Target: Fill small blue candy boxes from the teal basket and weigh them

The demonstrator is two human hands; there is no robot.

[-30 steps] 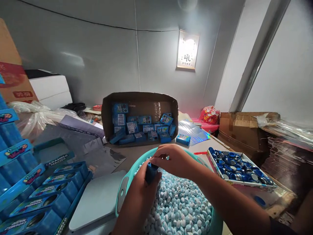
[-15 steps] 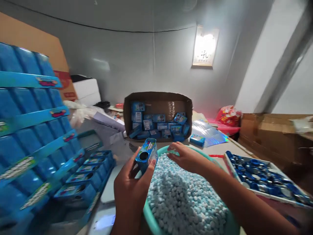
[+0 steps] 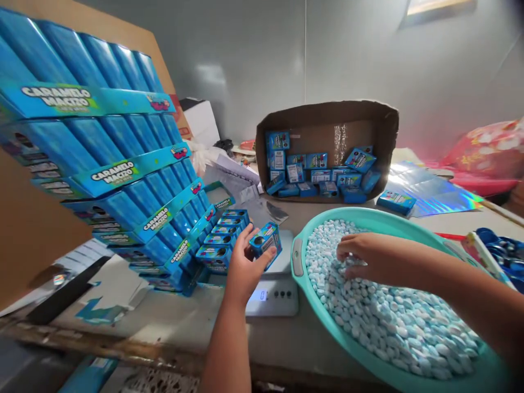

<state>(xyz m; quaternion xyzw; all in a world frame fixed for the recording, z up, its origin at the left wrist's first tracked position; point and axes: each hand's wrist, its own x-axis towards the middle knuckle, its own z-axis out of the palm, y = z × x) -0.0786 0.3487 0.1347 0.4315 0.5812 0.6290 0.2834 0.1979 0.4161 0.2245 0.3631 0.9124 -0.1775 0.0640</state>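
Observation:
My left hand [image 3: 245, 265] holds a small blue box [image 3: 267, 244] with a round dark hole in its end, above a white digital scale [image 3: 272, 297]. To its right stands a teal basin [image 3: 298, 256] filled with pale blue and white candies [image 3: 393, 311]. My right hand [image 3: 358, 254] is at the candies, fingers curved down with the tips touching them; whether any candy is between the fingers cannot be made out. Several blue boxes with round holes [image 3: 215, 254] stand in a tray just left of my left hand.
Stacked trays of blue boxes [image 3: 118, 172] rise at the left. An open cardboard box [image 3: 311, 117] holding blue boxes stands behind the basin, with one blue box [image 3: 396, 202] beside it. A container of blue caps [image 3: 501, 245] is at the right edge.
The view has turned left and downward. My right hand has lowered from above the basin's rim to the candies. My left hand still holds the blue box, now over the scale.

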